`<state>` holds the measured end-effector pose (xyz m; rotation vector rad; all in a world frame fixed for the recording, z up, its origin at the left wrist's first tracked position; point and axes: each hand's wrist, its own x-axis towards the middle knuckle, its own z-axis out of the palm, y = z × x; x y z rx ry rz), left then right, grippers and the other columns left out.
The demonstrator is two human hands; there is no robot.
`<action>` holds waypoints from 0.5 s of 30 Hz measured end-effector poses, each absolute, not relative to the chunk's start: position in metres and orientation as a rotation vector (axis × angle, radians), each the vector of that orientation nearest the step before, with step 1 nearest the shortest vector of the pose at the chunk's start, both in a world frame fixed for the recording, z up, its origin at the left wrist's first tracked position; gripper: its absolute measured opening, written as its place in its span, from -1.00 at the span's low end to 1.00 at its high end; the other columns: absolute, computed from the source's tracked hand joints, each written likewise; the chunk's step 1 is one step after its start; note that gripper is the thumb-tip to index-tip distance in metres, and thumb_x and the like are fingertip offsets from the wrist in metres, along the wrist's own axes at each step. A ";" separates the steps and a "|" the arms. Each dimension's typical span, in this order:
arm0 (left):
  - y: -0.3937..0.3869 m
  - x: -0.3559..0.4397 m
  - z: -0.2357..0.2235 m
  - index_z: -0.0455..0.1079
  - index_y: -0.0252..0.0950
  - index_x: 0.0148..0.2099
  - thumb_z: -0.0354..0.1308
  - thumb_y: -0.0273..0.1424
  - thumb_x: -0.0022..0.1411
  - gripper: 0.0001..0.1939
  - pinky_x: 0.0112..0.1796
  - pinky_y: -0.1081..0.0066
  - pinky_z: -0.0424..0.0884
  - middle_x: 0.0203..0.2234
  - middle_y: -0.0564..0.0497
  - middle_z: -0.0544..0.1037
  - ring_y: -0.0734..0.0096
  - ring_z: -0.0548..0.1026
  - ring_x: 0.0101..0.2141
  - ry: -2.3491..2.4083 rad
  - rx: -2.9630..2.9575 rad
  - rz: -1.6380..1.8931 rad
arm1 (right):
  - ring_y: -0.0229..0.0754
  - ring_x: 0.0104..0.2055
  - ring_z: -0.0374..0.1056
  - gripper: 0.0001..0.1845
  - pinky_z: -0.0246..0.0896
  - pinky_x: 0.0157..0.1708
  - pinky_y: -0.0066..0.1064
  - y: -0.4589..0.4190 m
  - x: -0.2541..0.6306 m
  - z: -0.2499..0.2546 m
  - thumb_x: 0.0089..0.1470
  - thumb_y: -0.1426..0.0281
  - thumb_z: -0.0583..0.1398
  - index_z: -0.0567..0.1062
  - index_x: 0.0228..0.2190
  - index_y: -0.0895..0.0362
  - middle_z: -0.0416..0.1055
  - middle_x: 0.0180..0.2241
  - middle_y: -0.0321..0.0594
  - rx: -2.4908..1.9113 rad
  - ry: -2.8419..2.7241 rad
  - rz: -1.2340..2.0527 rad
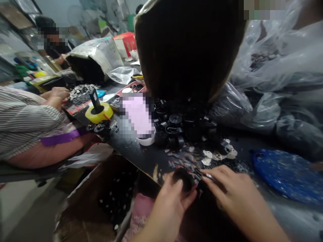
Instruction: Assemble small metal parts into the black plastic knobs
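Note:
My left hand (169, 205) is curled around a small round black part (183, 177) at the near edge of the dark table (131, 148). My right hand (230, 191) meets it from the right, fingertips pinched on a tiny piece against that part; the piece is too small to name. Just beyond my fingers lie several small grey and black pieces (180, 160) and a few white flat pieces (217, 155). Further back sits a heap of black round plastic parts (176, 126).
A big dark sack (188, 47) stands at the back of the table, with clear plastic bags (277, 67) to its right. A blue lid (287, 176) lies at right. A yellow tape roll (99, 112) and a co-worker's striped sleeve (27, 117) are at left. A cardboard box (101, 201) sits below.

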<state>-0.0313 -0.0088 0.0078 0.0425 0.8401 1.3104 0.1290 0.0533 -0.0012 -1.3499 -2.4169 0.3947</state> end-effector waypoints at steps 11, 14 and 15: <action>0.016 -0.010 0.003 0.29 -0.29 0.01 0.04 -0.46 0.30 -0.77 0.07 0.13 0.32 -0.03 -0.10 0.50 0.24 0.46 -0.02 0.798 0.061 1.462 | -0.09 -0.37 0.38 -0.82 0.12 -0.31 -0.24 0.062 0.124 -0.004 0.12 0.41 0.05 0.47 -0.37 0.06 0.48 -0.37 -0.20 -1.406 -2.463 0.215; 0.014 -0.009 0.001 0.30 -0.29 -0.02 0.03 -0.46 0.30 -0.80 0.06 0.15 0.32 -0.06 -0.08 0.51 0.26 0.46 -0.03 0.789 0.087 1.483 | -0.11 -0.40 0.40 -0.82 0.23 -0.36 -0.29 0.052 0.131 -0.004 0.12 0.29 0.09 0.48 -0.35 0.03 0.50 -0.40 -0.22 -1.480 -2.225 0.508; 0.013 -0.009 0.001 0.31 -0.28 -0.03 0.03 -0.46 0.30 -0.80 0.06 0.16 0.32 -0.07 -0.07 0.51 0.27 0.46 -0.04 0.781 0.096 1.484 | -0.13 -0.44 0.40 -0.80 0.25 -0.42 -0.33 0.049 0.133 -0.004 0.12 0.23 0.11 0.49 -0.32 0.01 0.51 -0.42 -0.24 -1.526 -2.121 0.599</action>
